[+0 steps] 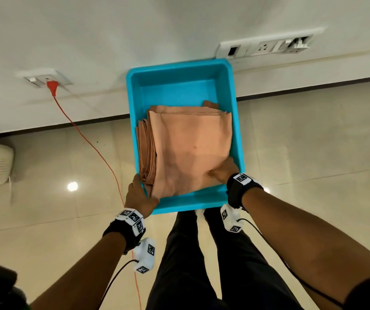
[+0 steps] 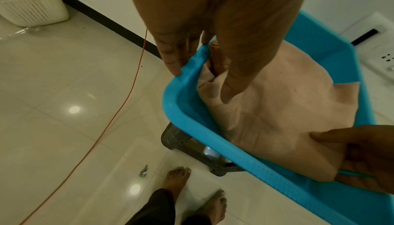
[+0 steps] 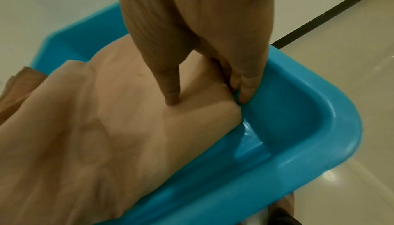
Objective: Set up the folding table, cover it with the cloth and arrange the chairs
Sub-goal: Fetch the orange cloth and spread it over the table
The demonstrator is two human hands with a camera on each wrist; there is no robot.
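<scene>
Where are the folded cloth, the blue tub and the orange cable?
folded cloth [image 1: 190,148]: head view, middle of its top layer.
blue tub [image 1: 179,90]: head view, bare inside wall at the far end.
orange cable [image 1: 90,142]: head view, stretch lying across the floor.

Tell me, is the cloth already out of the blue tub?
No, the folded cloth lies inside the tub, with both hands at its near corners.
</scene>
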